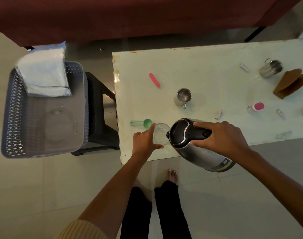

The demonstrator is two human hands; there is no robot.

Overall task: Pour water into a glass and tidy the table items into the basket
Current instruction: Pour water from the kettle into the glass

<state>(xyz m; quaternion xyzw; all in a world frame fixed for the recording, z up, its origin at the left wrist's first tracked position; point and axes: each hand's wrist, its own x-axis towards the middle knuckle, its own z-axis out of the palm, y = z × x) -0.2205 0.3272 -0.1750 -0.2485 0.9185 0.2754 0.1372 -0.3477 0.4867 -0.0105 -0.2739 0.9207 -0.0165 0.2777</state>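
Observation:
A clear glass [161,133] stands near the front left corner of the pale green table [207,66]. My left hand [144,141] wraps around its left side, index finger and thumb along the rim. My right hand [221,138] grips the black handle of a steel electric kettle [195,147], which is tilted with its spout over the glass. A grey perforated basket [14,118] sits on a dark stool to the left, holding a white plastic bag [43,73] and a clear glass lid or plate [61,126].
On the table lie a green scoop [142,122], a pink clip [154,79], two steel mugs [183,96] [271,68], a pink-capped bottle [255,107], a brown paper holder [292,83] and several small sachets [218,115]. A maroon sofa [130,18] stands behind. My feet are below the table edge.

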